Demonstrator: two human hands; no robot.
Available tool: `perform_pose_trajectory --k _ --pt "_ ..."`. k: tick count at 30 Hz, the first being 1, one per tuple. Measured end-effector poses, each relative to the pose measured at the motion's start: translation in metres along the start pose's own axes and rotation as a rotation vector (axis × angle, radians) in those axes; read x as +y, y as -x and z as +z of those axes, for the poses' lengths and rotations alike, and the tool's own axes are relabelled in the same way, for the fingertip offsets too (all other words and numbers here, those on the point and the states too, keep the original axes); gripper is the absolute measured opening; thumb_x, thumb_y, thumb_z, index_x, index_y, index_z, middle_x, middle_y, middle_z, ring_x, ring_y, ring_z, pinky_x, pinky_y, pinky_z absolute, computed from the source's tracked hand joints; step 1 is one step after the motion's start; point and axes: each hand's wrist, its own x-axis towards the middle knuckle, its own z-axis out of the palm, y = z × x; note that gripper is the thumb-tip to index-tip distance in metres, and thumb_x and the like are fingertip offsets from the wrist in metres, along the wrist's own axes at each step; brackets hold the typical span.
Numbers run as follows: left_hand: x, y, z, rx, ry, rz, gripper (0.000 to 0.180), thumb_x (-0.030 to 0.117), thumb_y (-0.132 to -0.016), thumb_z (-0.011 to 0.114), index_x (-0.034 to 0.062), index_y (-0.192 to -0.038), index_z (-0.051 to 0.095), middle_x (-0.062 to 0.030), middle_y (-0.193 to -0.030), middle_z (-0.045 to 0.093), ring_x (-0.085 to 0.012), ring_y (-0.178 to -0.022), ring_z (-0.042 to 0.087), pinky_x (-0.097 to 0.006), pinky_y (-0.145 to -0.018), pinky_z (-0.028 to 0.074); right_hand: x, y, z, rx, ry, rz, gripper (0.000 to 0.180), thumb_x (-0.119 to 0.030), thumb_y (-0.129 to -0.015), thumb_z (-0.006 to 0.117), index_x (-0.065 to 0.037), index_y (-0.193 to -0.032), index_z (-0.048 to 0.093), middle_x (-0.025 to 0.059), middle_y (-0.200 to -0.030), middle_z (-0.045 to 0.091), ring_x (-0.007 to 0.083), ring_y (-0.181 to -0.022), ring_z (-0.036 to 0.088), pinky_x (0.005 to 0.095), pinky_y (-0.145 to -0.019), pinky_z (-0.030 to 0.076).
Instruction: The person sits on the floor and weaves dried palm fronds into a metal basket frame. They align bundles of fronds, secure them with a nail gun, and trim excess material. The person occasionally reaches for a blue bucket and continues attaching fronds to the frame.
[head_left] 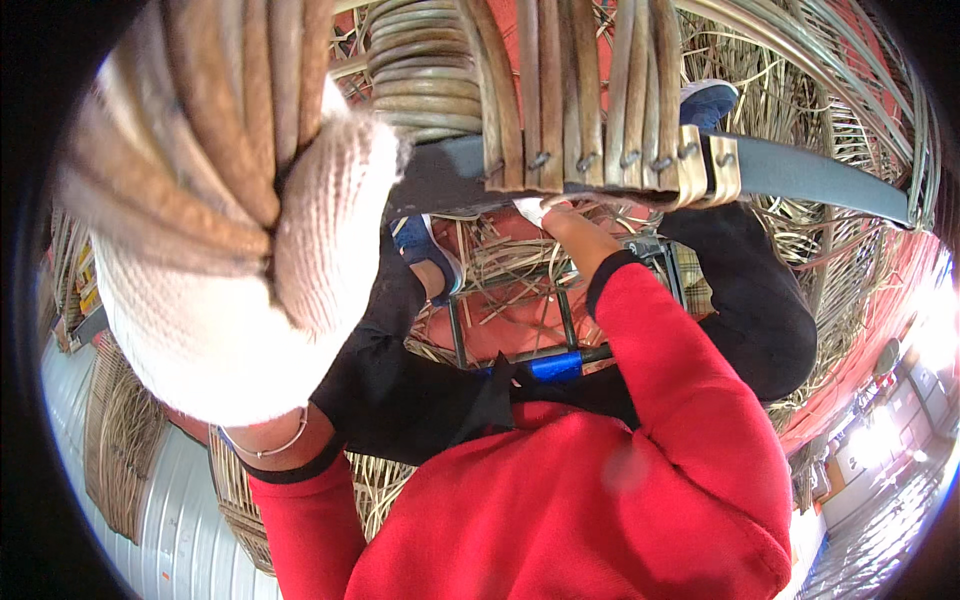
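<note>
Close to the camera at upper left, my left hand wears a white knitted glove. Its thumb presses over a fan of flat brown wicker strands, so the hand is closed on them. Beside it runs a dark curved frame bar, with several strands looped over it and fixed by small metal staples. Tightly wound wicker shows just above the bar. Reaching beneath the bar is my right hand, also in a white glove; the bar and woven strands hide its fingers.
Loose cut strands litter the red floor between my feet. A dark metal frame with a blue wrapped part lies in front of my lap. Heaps of long strands spread at right. A woven piece stands at far left.
</note>
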Motion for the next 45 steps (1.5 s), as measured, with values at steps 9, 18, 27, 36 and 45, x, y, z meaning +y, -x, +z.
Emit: perform_pose_trajectory --k 9,18,27,36,45 --pt "0.024 -0.016 0.023 0.041 -0.055 0.017 0.015 0.007 -0.095 0.06 -0.0042 -0.103 0.065 -0.0134 -0.096 0.067 -0.0255 -0.082 0.066 -0.033 -0.077 0.051 -0.014 -0.024 0.02 0.004 0.146 0.016 0.021 -0.02 -0.086 0.054 -0.008 -0.095 0.069 0.0133 -0.093 0.071 0.031 -0.087 0.069 0.0451 -0.075 0.055" --pt "0.023 -0.015 0.01 0.09 0.219 -0.288 0.017 0.016 -0.094 0.066 0.0037 -0.106 0.066 -0.0087 -0.083 0.069 -0.0189 -0.074 0.07 -0.029 -0.07 0.054 0.018 0.073 -0.131 0.447 -0.063 -0.188 0.02 -0.018 -0.08 0.062 -0.011 -0.098 0.067 0.0112 -0.095 0.071 0.0325 -0.088 0.068 0.0451 -0.075 0.054" --pt "0.029 -0.03 0.01 0.379 -0.227 -0.093 0.039 0.024 -0.084 0.073 -0.0045 -0.108 0.061 -0.0145 -0.067 0.058 -0.0324 -0.061 0.058 -0.043 -0.057 0.046 0.003 0.304 -0.286 0.605 -1.79 0.285 0.02 -0.026 -0.096 0.058 -0.008 -0.103 0.063 0.0027 -0.083 0.066 0.0105 -0.064 0.058 0.0248 -0.055 0.045" --pt "0.034 -0.036 -0.02 0.264 -0.39 0.001 0.027 0.021 -0.087 0.065 0.0074 -0.111 0.063 -0.017 -0.084 0.06 -0.0247 -0.059 0.06 -0.036 -0.054 0.05 0.035 0.587 -0.339 0.557 -1.644 -0.545 0.004 -0.006 -0.094 0.056 -0.006 -0.089 0.055 0.0029 -0.077 0.064 0.0082 -0.052 0.052 0.026 -0.04 0.038" --pt "0.098 0.041 -0.009 0.26 -0.163 -0.147 0.037 0.037 -0.093 0.061 0.001 -0.097 0.062 -0.0136 -0.054 0.058 -0.0312 -0.049 0.059 -0.041 -0.048 0.049 0.086 0.725 -0.404 1.56 -1.041 0.183 0.015 -0.018 -0.093 0.057 -0.006 -0.104 0.057 0.0068 -0.091 0.065 0.0148 -0.072 0.054 0.0341 -0.06 0.043"
